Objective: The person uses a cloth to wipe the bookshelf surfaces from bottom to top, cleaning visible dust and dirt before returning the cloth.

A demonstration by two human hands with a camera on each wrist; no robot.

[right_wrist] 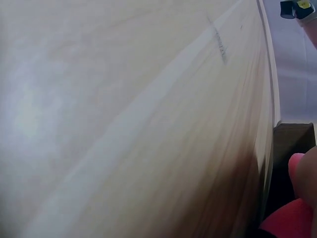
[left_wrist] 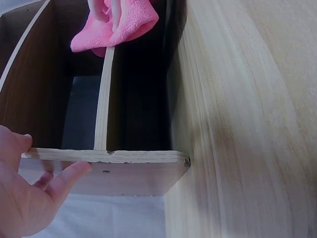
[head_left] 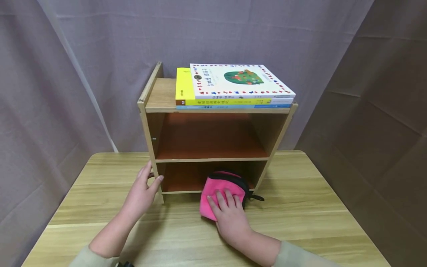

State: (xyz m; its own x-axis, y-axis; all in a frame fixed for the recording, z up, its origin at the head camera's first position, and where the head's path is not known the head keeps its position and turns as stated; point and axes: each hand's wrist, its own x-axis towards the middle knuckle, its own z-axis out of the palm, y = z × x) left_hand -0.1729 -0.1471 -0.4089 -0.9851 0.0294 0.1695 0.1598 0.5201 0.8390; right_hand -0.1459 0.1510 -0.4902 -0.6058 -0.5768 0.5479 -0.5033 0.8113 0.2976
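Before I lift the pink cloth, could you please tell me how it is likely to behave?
The pink cloth is probably floppy, since it folds around the right hand. Its fuzzy surface suggests it shouldn't be slippery. Being soft fabric, it seems unlikely to roll.

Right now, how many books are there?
3, stacked on top of the shelf: the white book uppermost, the yellow book under it, and the blue book lowest. Others may be hidden.
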